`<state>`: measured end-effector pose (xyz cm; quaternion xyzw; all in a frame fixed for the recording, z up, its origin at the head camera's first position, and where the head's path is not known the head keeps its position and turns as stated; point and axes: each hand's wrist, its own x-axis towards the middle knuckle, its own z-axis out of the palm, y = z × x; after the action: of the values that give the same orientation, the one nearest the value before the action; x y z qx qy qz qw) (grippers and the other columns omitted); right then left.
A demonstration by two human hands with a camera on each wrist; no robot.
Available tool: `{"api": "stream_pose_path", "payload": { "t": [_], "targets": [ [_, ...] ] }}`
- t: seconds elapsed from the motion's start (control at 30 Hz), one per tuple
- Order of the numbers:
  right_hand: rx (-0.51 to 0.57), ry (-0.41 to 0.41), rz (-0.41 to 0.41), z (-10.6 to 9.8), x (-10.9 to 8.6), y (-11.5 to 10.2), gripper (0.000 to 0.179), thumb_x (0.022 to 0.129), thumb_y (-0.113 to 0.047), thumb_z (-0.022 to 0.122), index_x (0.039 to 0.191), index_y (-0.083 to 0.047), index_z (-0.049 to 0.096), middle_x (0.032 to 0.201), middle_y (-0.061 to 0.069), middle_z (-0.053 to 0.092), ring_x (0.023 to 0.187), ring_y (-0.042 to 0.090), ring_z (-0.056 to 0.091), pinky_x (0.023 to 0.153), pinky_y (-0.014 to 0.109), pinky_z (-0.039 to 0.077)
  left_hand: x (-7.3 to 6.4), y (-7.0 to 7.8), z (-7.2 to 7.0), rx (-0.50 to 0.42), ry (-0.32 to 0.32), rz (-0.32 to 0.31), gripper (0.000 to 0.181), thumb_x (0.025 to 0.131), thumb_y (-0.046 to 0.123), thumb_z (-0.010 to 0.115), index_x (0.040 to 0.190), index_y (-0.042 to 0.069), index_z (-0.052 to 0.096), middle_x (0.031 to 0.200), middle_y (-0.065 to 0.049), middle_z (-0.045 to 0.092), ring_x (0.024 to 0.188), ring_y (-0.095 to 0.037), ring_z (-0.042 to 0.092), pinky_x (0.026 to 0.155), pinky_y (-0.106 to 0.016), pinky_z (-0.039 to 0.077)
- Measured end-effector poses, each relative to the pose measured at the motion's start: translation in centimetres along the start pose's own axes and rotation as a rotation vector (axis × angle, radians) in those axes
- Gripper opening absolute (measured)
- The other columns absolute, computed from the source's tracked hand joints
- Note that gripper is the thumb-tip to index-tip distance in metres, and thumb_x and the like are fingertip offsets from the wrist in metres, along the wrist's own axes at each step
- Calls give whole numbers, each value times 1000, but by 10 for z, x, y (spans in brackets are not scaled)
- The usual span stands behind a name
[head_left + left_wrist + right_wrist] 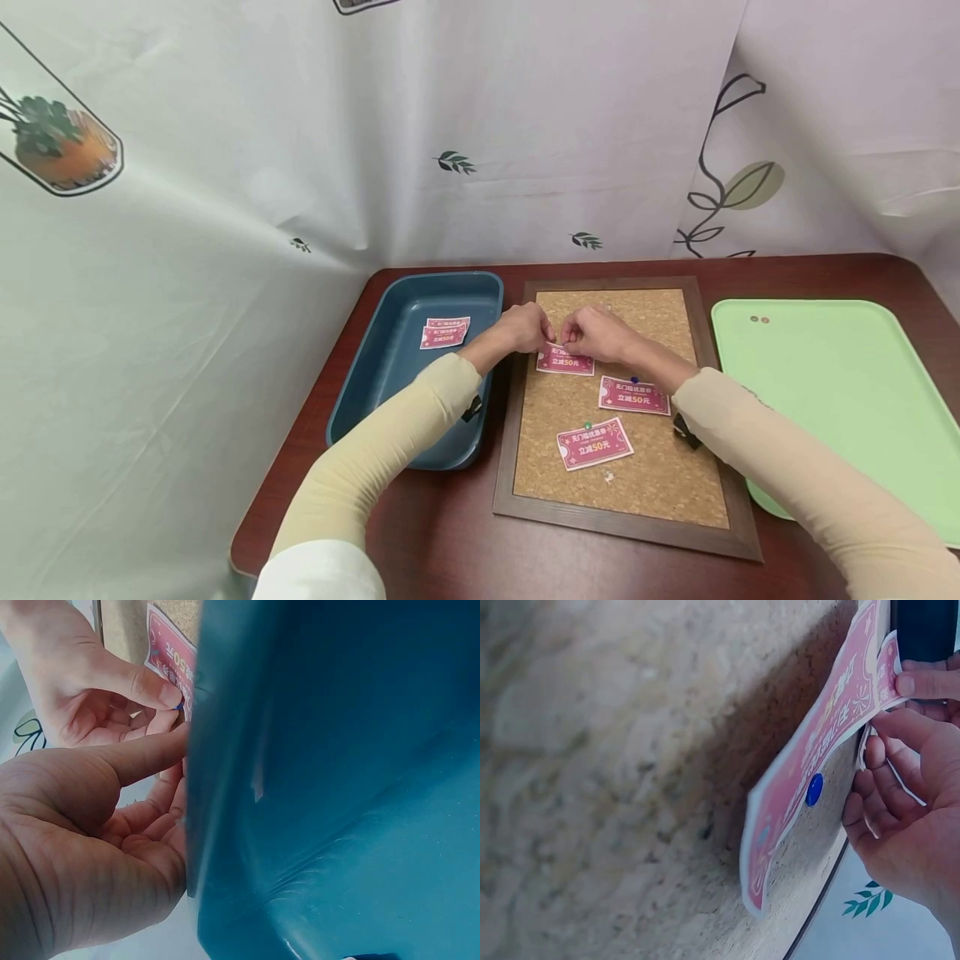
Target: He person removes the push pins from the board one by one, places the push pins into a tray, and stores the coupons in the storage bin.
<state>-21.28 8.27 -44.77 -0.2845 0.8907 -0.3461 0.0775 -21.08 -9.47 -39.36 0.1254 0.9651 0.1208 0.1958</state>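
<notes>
A pink coupon (564,364) lies on the corkboard (540,467), and both hands meet at its top edge. My left hand (527,327) holds the coupon's upper left part, thumb on its face. My right hand (600,335) pinches a small blue pushpin (178,706) between thumb and finger at that edge; the pin's point is hidden. Below and to the right, a second coupon (633,398) hangs under a blue pushpin (814,790). Lower down, a third coupon (596,446) has a green pushpin (587,426) at its top.
Left of the board stands a blue tray (375,367) holding overlapping coupons (444,335). On the right lies a green tray (832,400) with two small round pins (760,319) near its far edge. A whitish pin (608,477) sits low on the board.
</notes>
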Motion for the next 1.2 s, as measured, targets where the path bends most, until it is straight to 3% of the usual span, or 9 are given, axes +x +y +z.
{"api": "stream_pose_path", "payload": {
  "t": [0.2, 0.37, 0.6, 0.9, 1.07, 1.2],
  "targets": [
    [39, -30, 16, -3, 0, 0, 15, 86, -1, 77, 79, -13, 71, 74, -2, 66, 71, 15, 59, 71, 33, 49, -1, 1, -1, -17, -2, -6, 6, 91, 16, 84, 93, 14, 78, 75, 3, 67, 75, -15, 59, 63, -25, 44],
    [106, -56, 22, -5, 0, 0, 12, 83, 5, 75, 82, -6, 73, 74, 1, 68, 70, 16, 61, 69, 32, 52, -2, 1, -3, -30, -10, -3, 6, 92, 14, 83, 94, 13, 78, 70, 3, 66, 70, -14, 59, 61, -25, 45],
    [123, -48, 48, -8, 0, 1, 11, 87, 4, 77, 84, -7, 75, 81, 2, 72, 79, 18, 65, 78, 35, 55, -3, 1, -11, -29, -7, 22, 6, 93, 14, 82, 98, 13, 80, 75, 2, 72, 68, -11, 61, 62, -25, 47],
    [179, -32, 73, -20, -7, 1, 7, 90, 3, 75, 87, -3, 74, 81, 6, 72, 68, 17, 62, 64, 28, 52, -5, -5, -28, -179, 34, 55, 9, 92, 10, 83, 99, 7, 77, 87, -3, 74, 71, -11, 67, 64, -22, 52],
    [136, 25, 70, -30, -11, 3, 7, 90, 1, 78, 87, -4, 77, 82, 4, 74, 71, 17, 61, 64, 29, 49, -8, -10, -39, -233, 49, 58, 10, 94, 10, 82, 100, 5, 77, 88, -6, 74, 78, -18, 70, 67, -24, 57],
    [81, 66, 97, -37, -16, 6, 4, 91, -3, 81, 88, -5, 79, 84, 2, 76, 73, 18, 60, 62, 29, 47, -12, -15, -48, -268, 71, 46, 9, 95, 10, 81, 100, 5, 76, 90, -8, 73, 84, -24, 71, 77, -33, 61]
  ]
}}
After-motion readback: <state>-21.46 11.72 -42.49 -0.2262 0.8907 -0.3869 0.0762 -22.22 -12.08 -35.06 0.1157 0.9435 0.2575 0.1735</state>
